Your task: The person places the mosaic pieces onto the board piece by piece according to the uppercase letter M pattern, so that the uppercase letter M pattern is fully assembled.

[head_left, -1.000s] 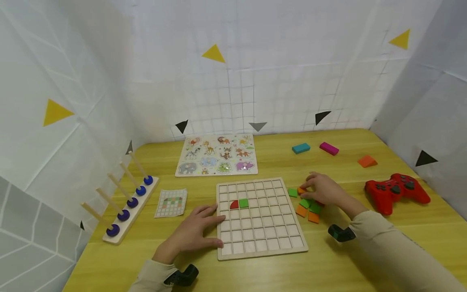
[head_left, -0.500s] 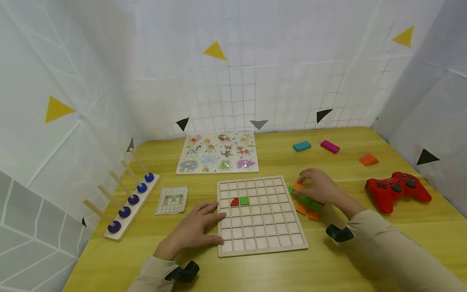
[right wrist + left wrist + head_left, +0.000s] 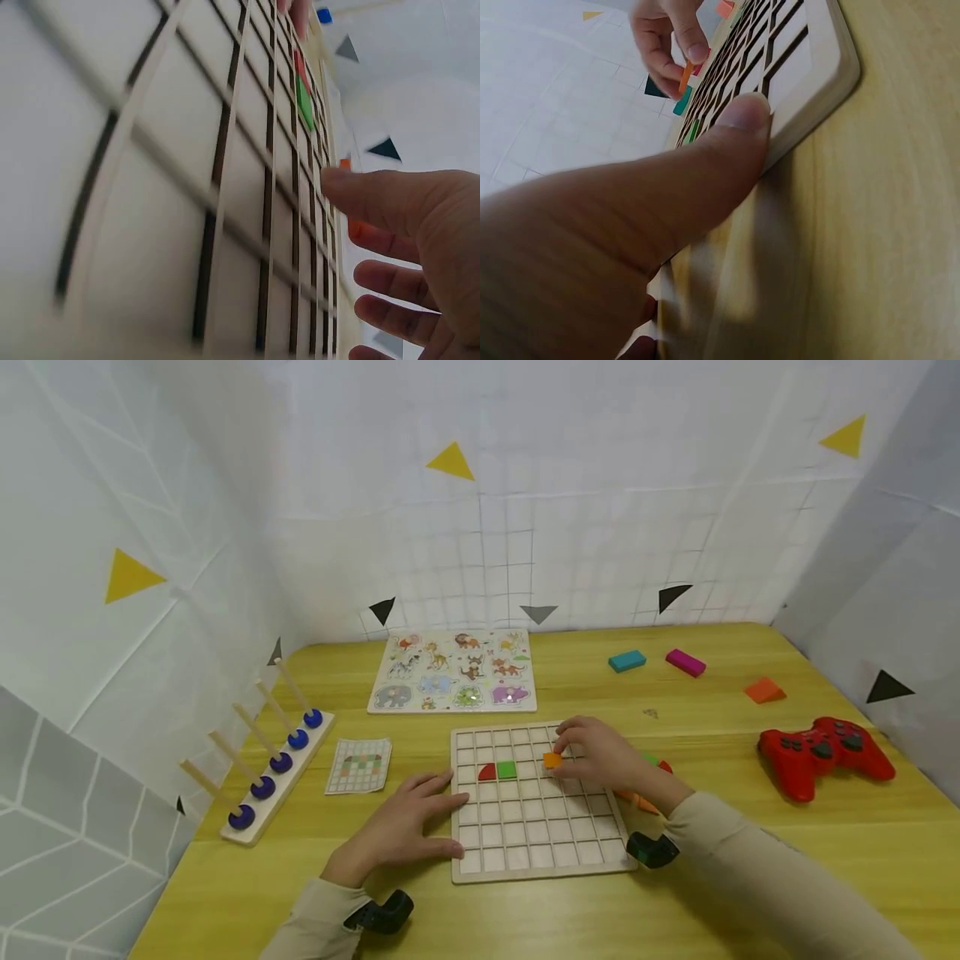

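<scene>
The right hand point(image 3: 600, 758) pinches a small orange square tile point(image 3: 552, 760) between thumb and fingers and holds it over the wooden grid board with square cells point(image 3: 540, 852), in the far half of the board, a little to the right of the middle. From the left wrist view the tile looks tilted on its edge and not yet lying flat in a cell.

The left hand point(image 3: 397, 831) lies flat with straight fingers on the yellow wooden table point(image 3: 750, 877). Its thumb and fingertips press against the left edge of the board, and it holds nothing.

On the board only two pieces are in place: a red quarter-round piece point(image 3: 487, 772) and, touching it on the right, a green square tile point(image 3: 507, 769). All other cells that I can see are bare, so I judge the work is only at the beginning.

Just beside the right edge of the board, a small heap of loose green and orange tiles point(image 3: 645, 777) shows partly behind the right wrist. A small printed pattern card point(image 3: 359, 766) lies near the left of the board.
</scene>
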`<state>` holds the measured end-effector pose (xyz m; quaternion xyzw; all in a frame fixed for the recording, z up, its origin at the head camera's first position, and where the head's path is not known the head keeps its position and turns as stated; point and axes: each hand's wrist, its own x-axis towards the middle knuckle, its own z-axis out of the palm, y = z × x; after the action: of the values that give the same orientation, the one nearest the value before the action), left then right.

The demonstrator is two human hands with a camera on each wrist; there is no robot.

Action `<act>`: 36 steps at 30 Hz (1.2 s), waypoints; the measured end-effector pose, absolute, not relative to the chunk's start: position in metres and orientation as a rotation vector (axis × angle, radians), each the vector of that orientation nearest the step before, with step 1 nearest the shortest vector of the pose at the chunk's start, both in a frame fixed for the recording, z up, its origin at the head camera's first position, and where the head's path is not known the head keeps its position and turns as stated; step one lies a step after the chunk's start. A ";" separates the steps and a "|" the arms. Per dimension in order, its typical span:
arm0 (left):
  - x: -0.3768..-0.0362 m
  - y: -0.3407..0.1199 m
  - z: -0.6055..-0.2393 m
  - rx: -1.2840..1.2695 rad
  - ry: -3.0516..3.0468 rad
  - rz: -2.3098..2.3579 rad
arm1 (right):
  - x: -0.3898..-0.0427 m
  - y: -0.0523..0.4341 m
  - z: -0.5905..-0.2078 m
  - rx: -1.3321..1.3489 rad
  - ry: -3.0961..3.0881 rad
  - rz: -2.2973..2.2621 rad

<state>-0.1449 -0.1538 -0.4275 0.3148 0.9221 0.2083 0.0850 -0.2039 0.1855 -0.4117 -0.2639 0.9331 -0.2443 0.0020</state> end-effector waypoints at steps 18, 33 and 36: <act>-0.145 -0.154 -0.428 0.913 2.749 0.623 | -0.204 0.158 -0.416 -1.005 2.946 -0.633; -0.144 -0.154 -0.427 0.930 2.756 0.619 | -0.205 0.157 -0.418 -1.042 2.941 -0.634; -0.144 -0.154 -0.427 0.932 2.758 0.619 | -0.206 0.157 -0.419 -1.045 2.943 -0.634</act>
<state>-0.1444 -0.1537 -0.4272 0.3122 0.9235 0.2072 0.0825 -0.2063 0.1572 -0.4193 -0.3277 0.9233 -0.1989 -0.0227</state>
